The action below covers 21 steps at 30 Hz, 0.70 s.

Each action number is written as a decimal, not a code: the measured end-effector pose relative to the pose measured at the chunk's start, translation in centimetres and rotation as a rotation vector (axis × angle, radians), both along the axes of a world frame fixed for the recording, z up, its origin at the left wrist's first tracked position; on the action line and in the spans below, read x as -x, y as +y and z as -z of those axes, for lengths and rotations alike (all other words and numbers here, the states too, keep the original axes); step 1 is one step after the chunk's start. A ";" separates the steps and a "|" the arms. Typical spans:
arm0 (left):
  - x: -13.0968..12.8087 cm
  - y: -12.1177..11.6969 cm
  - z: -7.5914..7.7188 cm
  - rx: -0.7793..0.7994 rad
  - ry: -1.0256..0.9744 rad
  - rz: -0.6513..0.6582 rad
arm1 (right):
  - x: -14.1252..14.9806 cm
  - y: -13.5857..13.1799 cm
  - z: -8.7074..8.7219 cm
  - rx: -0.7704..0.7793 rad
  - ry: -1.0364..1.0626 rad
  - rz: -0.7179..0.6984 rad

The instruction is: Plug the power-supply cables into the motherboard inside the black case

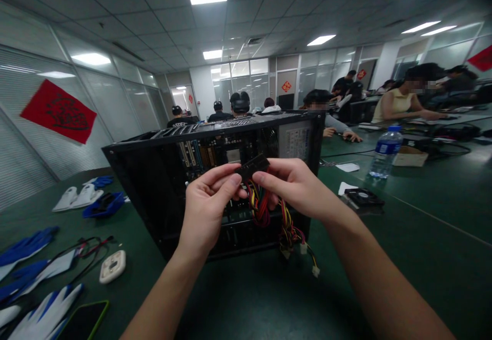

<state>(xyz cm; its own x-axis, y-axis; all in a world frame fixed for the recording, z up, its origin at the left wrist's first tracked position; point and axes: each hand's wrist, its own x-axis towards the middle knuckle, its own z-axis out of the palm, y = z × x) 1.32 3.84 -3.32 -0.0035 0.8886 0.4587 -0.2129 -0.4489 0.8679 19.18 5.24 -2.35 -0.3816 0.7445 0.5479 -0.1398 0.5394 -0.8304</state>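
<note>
Between my two hands is a long black power connector (254,167) with a bundle of red, yellow and black wires (261,209) hanging below it. My left hand (213,196) pinches its left end between thumb and fingers. At the other end, my right hand (294,186) grips the connector with its thumb in front. Right behind them stands an open black computer case (142,191), its motherboard (215,150) and power supply (295,143) showing inside. More cables with white plugs (303,248) dangle at the case's lower right.
Blue-and-white gloves (42,312), a phone (86,319), a white earphone-like case (113,267) and a blue tray (103,205) lie on the left. A water bottle (385,153), a small carton (410,156) and a black fan (363,197) are on the right. Several people sit beyond.
</note>
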 end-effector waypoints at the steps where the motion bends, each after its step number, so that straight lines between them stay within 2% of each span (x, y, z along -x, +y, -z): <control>1: -0.1 0.0 0.1 -0.010 0.008 -0.010 | 0.0 0.1 0.1 0.002 -0.004 -0.008; 10: -0.1 -0.5 -0.1 -0.022 0.096 -0.083 | 0.2 0.8 0.6 -0.016 -0.023 -0.057; 21: 0.3 -0.6 -0.7 0.015 0.078 -0.114 | 0.6 1.2 1.2 -0.116 -0.060 -0.038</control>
